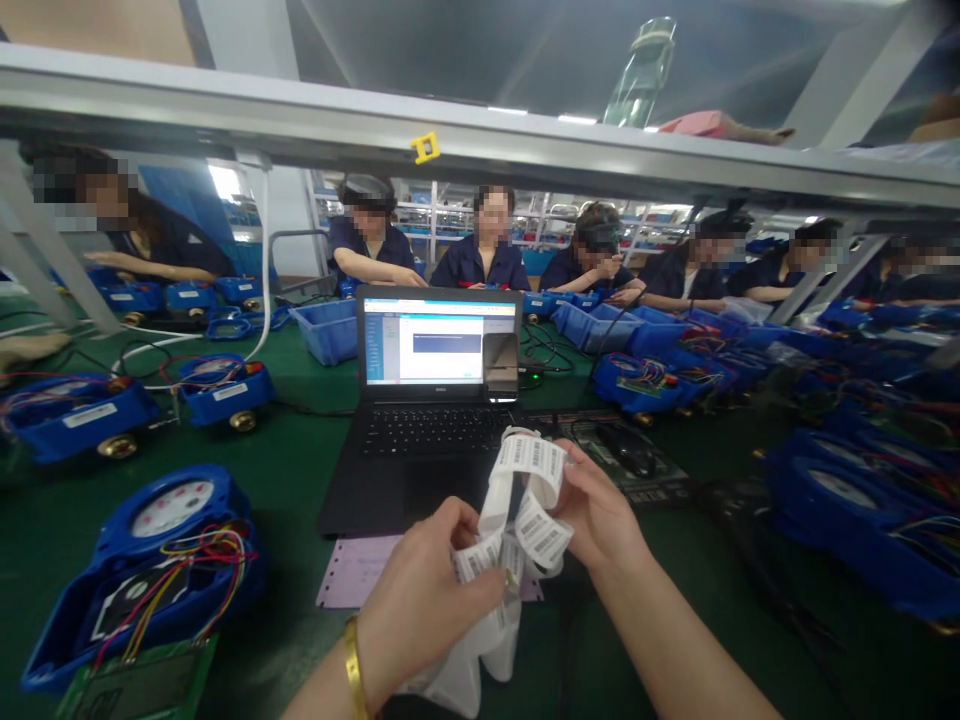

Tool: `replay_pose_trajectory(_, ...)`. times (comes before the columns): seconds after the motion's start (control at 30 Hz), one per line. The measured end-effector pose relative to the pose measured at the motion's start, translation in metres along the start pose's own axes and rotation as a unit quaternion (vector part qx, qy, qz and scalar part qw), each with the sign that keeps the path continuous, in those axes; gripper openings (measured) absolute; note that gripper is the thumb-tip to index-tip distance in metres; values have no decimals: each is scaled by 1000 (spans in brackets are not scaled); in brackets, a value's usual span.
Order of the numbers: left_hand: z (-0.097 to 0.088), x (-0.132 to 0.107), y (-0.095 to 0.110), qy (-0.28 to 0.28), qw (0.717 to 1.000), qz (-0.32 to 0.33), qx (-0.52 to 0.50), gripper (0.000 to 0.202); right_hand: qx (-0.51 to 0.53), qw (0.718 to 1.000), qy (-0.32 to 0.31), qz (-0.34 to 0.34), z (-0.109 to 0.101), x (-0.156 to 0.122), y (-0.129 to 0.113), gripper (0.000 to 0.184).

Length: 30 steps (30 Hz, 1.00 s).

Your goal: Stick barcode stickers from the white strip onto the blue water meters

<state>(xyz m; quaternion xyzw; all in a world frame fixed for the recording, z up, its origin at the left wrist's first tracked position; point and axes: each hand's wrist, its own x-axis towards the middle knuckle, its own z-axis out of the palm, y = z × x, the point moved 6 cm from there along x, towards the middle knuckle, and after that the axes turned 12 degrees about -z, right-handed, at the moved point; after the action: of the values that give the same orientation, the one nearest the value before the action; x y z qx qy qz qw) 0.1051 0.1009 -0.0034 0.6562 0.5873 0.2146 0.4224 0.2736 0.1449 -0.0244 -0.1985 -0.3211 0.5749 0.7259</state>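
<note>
A long strip of white barcode labels [531, 455] hangs in loops between my two hands, in front of an open laptop [439, 420]. My left hand [439, 590] pinches the strip between thumb and fingers, and more of it trails down below that hand. At the strip's right side, my right hand [600, 505] holds a loop, its fingertips partly hidden behind the labels. A pink sheet of paper [356, 572] lies under the strip, by the laptop's front edge. The laptop's screen is lit, and a dark phone [501, 367] stands against its right part.
Blue meter housings with loose wires [180, 540] lie at left, more [862, 520] at right. A black mouse [626, 448] sits right of the laptop. Blue bins [326, 330] stand behind. A metal shelf beam [480, 135] crosses overhead. Several co-workers sit across the green table [292, 510].
</note>
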Motion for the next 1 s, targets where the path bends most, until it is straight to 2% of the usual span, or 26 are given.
replay_pose_trajectory(0.07, -4, 0, -1, 3, 1000, 2, 4, 9, -6, 999, 49, -8, -3, 1, -2, 34)
replay_pose_trajectory(0.13, -7, 0, -1, 2, 1000, 5, -8, 11, -15, 997, 71, -11, -4, 2, -4, 32)
replay_pose_trajectory(0.3, -7, 1, -2, -58, 994, -12, -92, 26, -33, 996, 79, -35, -11, 5, -3, 24)
replay_pose_trajectory(0.4, -7, -1, 1, -67, 993, 8, -98, 29, -91, 990, 47, -98, -14, 7, -7, 17)
replay_pose_trajectory(0.5, -6, -2, 2, -68, 994, 27, -82, 27, -173, 972, -47, -152, -4, 2, -14, 16)
replay_pose_trajectory(0.57, -6, -3, 4, -62, 995, 50, -67, 24, -242, 943, -140, -178, 10, -6, -18, 19)
replay_pose_trajectory(0.6, -7, -3, 5, -55, 995, 65, -59, 22, -283, 921, -193, -188, 19, -11, -19, 20)
replay_pose_trajectory(0.7, -8, -3, 7, -30, 993, 98, -53, 21, -391, 824, -337, -235, 44, -25, -19, 19)
replay_pose_trajectory(0.77, -9, -2, 7, -13, 993, 99, -57, 22, -425, 772, -388, -270, 56, -31, -18, 16)
replay_pose_trajectory(0.8, -10, -2, 7, -6, 994, 96, -61, 21, -428, 761, -402, -277, 59, -32, -17, 17)
replay_pose_trajectory(0.87, -11, -3, 8, -4, 993, 89, -76, 18, -413, 767, -416, -260, 62, -31, -15, 21)
replay_pose_trajectory(1.0, -12, -4, 7, -43, 992, 58, -105, 17, -364, 829, -381, -189, 56, -25, -16, 23)
